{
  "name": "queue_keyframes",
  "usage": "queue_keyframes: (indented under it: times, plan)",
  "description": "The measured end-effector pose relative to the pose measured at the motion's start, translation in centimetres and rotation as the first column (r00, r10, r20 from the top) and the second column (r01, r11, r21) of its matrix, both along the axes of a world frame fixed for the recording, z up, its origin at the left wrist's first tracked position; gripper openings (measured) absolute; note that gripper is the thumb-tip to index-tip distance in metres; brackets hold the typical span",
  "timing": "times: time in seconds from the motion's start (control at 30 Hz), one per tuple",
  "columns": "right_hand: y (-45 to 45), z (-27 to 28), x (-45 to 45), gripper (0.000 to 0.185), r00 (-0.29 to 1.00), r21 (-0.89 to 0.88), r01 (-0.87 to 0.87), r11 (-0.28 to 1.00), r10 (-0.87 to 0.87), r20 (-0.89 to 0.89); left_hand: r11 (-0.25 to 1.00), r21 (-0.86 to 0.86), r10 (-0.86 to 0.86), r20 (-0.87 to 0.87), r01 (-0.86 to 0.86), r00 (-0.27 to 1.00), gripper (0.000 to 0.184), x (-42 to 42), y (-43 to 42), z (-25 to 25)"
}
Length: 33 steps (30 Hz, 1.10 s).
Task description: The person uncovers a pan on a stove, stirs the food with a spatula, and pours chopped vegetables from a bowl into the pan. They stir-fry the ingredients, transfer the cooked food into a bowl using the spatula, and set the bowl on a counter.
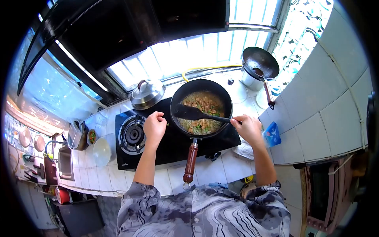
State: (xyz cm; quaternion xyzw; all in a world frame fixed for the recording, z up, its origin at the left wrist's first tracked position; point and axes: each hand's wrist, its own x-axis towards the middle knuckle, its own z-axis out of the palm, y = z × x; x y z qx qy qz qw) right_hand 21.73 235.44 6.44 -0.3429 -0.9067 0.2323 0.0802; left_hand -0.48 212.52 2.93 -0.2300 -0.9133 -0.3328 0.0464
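Note:
My right hand (246,127) grips the end of a black spatula (191,113) at the pan's right side. The spatula's broad blade lies across the left part of a dark frying pan (176,94), over the food. In the pan, small browned pieces and green peas (203,103) sit in bubbling liquid. The pan's brown handle (191,162) points toward me, and neither hand touches it. Left of the pan, my left hand (155,126) is raised above the stove with its fingers curled closed; nothing shows in them.
The black stove (158,152) has a bare burner (134,135) on the left. Behind it stands a domed metal lid (147,94). A smaller pan (260,63) rests on a pot at the back right. A blue packet (272,134) leans by the right wall. Left are bowls (102,151) and a sink (65,162).

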Motion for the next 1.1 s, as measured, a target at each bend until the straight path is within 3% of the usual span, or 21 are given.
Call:
queue_keyframes:
  times: [0.03, 0.2, 0.3, 0.47, 0.6, 0.67, 0.73, 0.77, 0.8, 0.83, 0.87, 0.97, 1.03, 1.1]
  plan:
    - [-0.1, 0.0, 0.0, 0.02, 0.999, 0.037, 0.024, 0.999, -0.023, -0.023, 0.999, -0.03, 0.036, -0.066, -0.038, 0.997, 0.017, -0.5, -0.7, -0.3]
    - [-0.3, 0.1, 0.3, 0.018, 0.998, 0.153, 0.069, 0.986, -0.066, -0.02, 0.982, -0.154, 0.12, 0.034, -0.113, 0.992, 0.015, -3.1, -5.4, -3.7]
    - [-0.8, 0.5, 0.3, 0.018, 0.997, 0.161, 0.071, 0.984, -0.073, 0.002, 0.959, -0.269, -0.064, 0.114, 0.093, 0.991, 0.015, -4.5, -5.7, -7.4]
    - [-1.7, 1.1, 0.9, 0.018, 0.994, 0.176, 0.1, 0.979, -0.104, 0.013, 0.948, -0.247, -0.215, -0.023, 0.203, 0.976, 0.016, -5.9, -2.5, -11.0]
    - [-2.6, 1.5, 1.2, 0.017, 0.989, 0.172, 0.137, 0.976, -0.144, 0.031, 0.892, -0.377, -0.285, -0.041, 0.249, 0.958, 0.009, -7.0, -1.0, -12.5]
    - [-3.1, 1.7, 1.4, 0.017, 0.984, 0.187, 0.169, 0.968, -0.178, 0.031, 0.903, -0.348, -0.267, 0.006, 0.252, 0.964, 0.012, -6.9, -1.1, -12.3]
    - [-3.5, 1.7, 1.6, 0.017, 0.98, 0.187, 0.19, 0.964, -0.199, 0.031, 0.954, -0.189, -0.22, 0.088, 0.233, 0.971, 0.009, -6.9, -1.7, -11.8]
    - [-3.7, 1.7, 1.7, 0.018, 0.976, 0.185, 0.204, 0.961, -0.215, 0.041, 0.972, 0.199, -0.194, 0.389, 0.124, 0.901, 0.009, -6.6, -2.2, -11.4]
    - [-3.7, 1.6, 2.0, 0.018, 0.973, 0.19, 0.216, 0.958, -0.227, 0.037, 0.859, 0.499, -0.272, 0.634, -0.114, 0.724, 0.009, -5.8, -2.9, -10.0]
    - [-3.9, 1.3, 2.2, 0.018, 0.969, 0.194, 0.235, 0.952, -0.244, 0.023, 0.76, 0.634, -0.41, 0.638, -0.143, 0.652, 0.01, -3.7, -3.7, -6.5]
    - [-4.1, 1.0, 2.4, 0.018, 0.966, 0.196, 0.252, 0.948, -0.26, 0.015, 0.642, 0.743, -0.54, 0.615, -0.191, 0.574, 0.012, -0.7, -4.5, -2.0]
    - [-4.0, 0.4, 3.1, 0.018, 0.951, 0.194, 0.302, 0.933, -0.31, 0.008, 0.343, 0.939, -0.917, 0.329, 0.025, 0.228, 0.023, 7.8, -6.5, 7.8]
    - [-4.1, 0.5, 3.5, 0.019, 0.93, 0.181, 0.363, 0.914, -0.367, -0.01, 0.2, 0.98, -0.976, 0.2, 0.0, -0.084, 0.031, 11.8, -8.1, 13.2]
    - [-3.8, 0.3, 4.1, 0.02, 0.924, 0.201, 0.379, 0.903, -0.382, -0.026, 0.091, 0.994, -0.932, 0.066, -0.052, -0.356, 0.034, 14.0, -9.2, 16.3]
